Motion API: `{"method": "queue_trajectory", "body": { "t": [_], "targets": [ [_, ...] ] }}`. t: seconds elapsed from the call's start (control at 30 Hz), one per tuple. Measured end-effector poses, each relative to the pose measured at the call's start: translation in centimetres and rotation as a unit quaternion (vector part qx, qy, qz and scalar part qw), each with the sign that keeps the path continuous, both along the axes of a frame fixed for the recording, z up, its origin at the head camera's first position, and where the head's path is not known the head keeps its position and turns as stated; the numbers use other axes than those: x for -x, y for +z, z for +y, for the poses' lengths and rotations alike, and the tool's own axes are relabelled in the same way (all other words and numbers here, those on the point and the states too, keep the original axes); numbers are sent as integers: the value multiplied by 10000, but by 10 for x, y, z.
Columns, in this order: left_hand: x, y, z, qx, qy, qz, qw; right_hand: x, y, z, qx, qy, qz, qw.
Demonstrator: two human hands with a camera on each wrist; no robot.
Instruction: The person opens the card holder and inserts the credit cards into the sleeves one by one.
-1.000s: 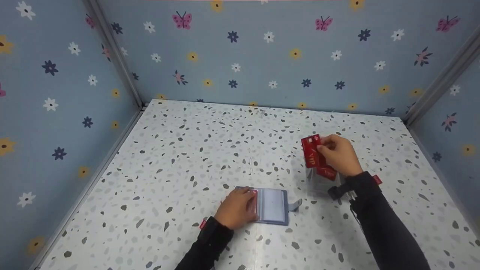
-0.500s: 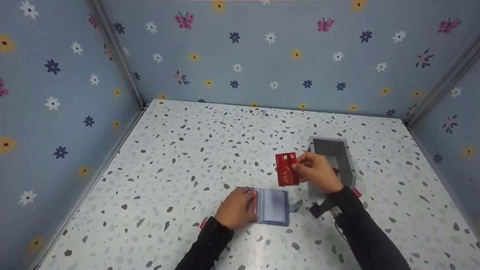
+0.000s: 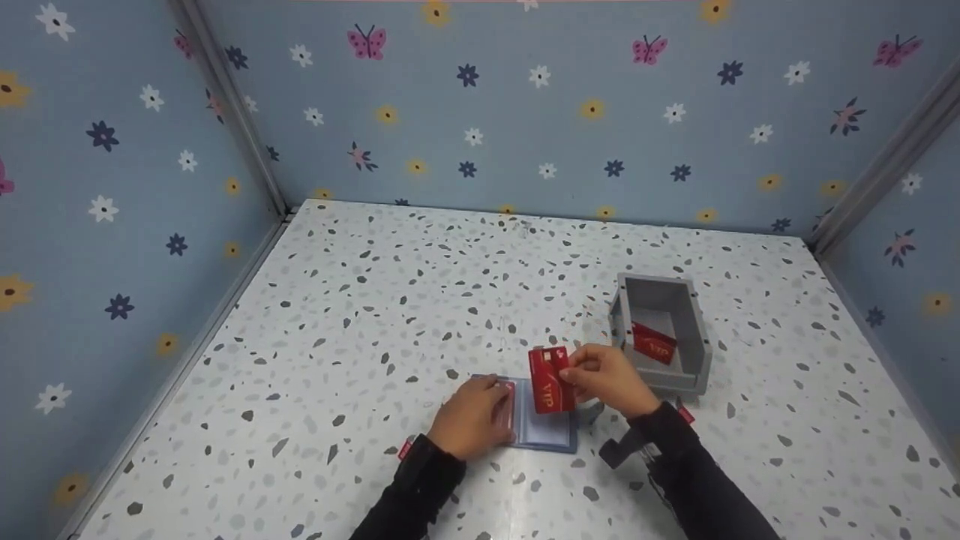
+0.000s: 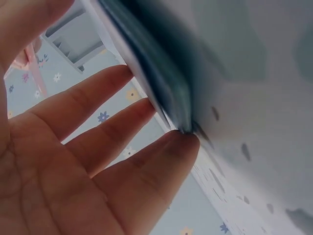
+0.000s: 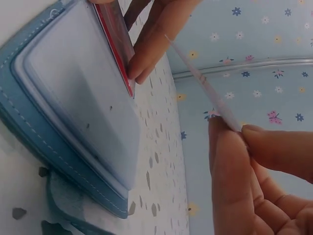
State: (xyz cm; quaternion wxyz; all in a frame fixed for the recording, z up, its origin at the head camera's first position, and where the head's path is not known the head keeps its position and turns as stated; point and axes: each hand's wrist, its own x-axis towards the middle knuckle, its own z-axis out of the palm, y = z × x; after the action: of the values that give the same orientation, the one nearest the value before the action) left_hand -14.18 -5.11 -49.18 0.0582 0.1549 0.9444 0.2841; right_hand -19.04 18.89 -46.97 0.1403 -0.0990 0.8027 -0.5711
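A blue card holder point(image 3: 549, 433) lies spread on the table, clear sleeves showing on its right half and a red card point(image 3: 508, 412) in its left half. My left hand point(image 3: 466, 421) rests on that left half; in the left wrist view its extended fingers touch the holder's edge. Between thumb and fingers my right hand point(image 3: 609, 381) pinches a red VIP card point(image 3: 551, 382) by its right edge, above the holder's right half. Seen edge-on in the right wrist view, the pinched card point(image 5: 208, 90) is apart from the sleeves point(image 5: 83, 93).
To the right stands a grey open-topped box point(image 3: 703, 341) with a red VIP card point(image 3: 654, 343) inside. The holder's strap point(image 3: 590, 414) sticks out to the right, beside my right hand. Flower-patterned walls point(image 3: 510, 105) enclose the speckled table point(image 3: 390, 300) at the back and sides.
My right hand has brought the red card from over the grey box leftward and nearer, to above the holder. The box's inside now shows. My left hand has stayed in place.
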Motion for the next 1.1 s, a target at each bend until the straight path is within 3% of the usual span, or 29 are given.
{"method": "queue_trajectory", "body": {
  "t": [0.2, 0.33, 0.47, 0.63, 0.9, 1.1],
  "targets": [
    [1, 2, -1, -1, -18, -82, 10000, -4, -11, 0, -49, -43, -85, 9999],
    [2, 5, 0, -210, 158, -192, 9995, -5, -15, 0, -8, -28, -119, 9999],
    [6, 8, 2, -933, 363, -274, 9946, -5, -17, 1, 90, 32, -113, 9999],
    [12, 14, 10, -1847, 375, -559, 9805, -7, -16, 0, 210, 42, -174, 9996],
    [19, 16, 21, -2025, 206, -770, 9760, -7, -17, 0, 364, 127, -149, 9991],
    [22, 13, 27, -2058, -26, -651, 9764, -7, -18, -1, 473, 105, -106, 9988]
  ]
}}
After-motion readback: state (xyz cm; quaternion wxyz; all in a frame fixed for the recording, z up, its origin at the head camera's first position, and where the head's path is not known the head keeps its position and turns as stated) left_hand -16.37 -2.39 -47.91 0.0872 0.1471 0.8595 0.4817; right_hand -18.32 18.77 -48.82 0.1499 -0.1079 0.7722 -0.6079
